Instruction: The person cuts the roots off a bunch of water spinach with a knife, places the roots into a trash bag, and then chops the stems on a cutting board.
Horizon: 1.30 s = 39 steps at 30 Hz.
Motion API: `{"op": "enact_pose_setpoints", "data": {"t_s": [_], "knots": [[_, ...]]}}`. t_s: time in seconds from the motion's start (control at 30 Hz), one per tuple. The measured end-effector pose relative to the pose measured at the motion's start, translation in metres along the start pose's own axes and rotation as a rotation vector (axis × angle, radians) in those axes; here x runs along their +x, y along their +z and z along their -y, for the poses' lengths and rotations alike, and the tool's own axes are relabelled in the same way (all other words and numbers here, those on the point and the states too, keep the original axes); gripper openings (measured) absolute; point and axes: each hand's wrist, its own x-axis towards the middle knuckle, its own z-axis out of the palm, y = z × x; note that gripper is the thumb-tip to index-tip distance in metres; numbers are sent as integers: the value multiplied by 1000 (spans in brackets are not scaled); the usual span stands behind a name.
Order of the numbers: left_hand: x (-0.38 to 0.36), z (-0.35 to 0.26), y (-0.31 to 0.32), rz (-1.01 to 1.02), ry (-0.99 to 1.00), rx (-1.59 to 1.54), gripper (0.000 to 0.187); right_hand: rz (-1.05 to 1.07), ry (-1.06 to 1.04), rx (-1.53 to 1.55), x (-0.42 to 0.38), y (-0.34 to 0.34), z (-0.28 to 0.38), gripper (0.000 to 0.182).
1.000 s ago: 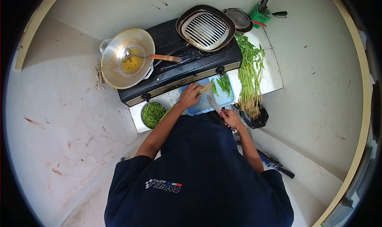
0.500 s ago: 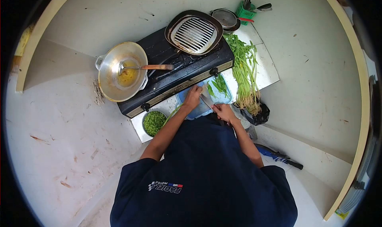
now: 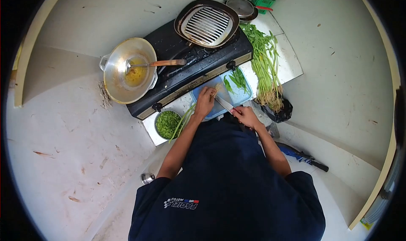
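Observation:
My left hand [image 3: 205, 102] is closed around long green stems [image 3: 185, 119]; their pale roots stick out past my fingers, and the other ends trail toward the bowl. My right hand [image 3: 247, 116] grips a knife [image 3: 224, 103] by its handle. The blade points up and left, its tip close to the roots by my left fingers. Both hands are over a blue tray [image 3: 243, 98], where a few loose green leaves [image 3: 237, 80] lie at the far right. Left of my left hand stands a round bowl of finely chopped greens [image 3: 168, 124].
Behind the tray is a black gas stove [image 3: 169, 46] bearing a wok [image 3: 112, 78] with a wooden-handled ladle [image 3: 167, 63], and a grill pan [image 3: 207, 25]. A rooted bunch of leafy greens [image 3: 266, 67] lies right, beside a black plastic bag [image 3: 284, 112]. A green basket [image 3: 260, 2] holds utensils.
The whole view has shifted slightly. The roots beyond my left fingers show more clearly, and the knife stays near them. A shiny metal object has come into view at lower left.

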Motion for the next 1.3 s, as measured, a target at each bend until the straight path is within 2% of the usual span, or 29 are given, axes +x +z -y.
{"op": "enact_pose_setpoints", "data": {"t_s": [0.13,0.37,0.57,0.67,0.9,1.0,1.17,1.3], "knots": [[-23,-1,7,27,-61,-61,27,-44,-87,-133,-14,6,-15,54],[-38,2,31,170,-57,-148,27,-21,17,-47,-50,6,-39,51],[-20,-26,45,221,3,-127,26,-94,27,8,-64,-9,-53,52],[-15,-38,64,238,30,-135,24,-50,176,80,-81,-28,-46,52],[-27,-68,129,364,69,-124,22,-220,147,98,-134,-34,-105,51],[-40,-77,159,460,75,-87,21,-156,340,200,-163,-41,-116,49],[-66,-76,200,521,93,-128,21,-233,232,107,-191,-26,-179,47],[-82,-76,218,562,49,-106,20,-223,164,-32,-203,-30,-200,46]]}}
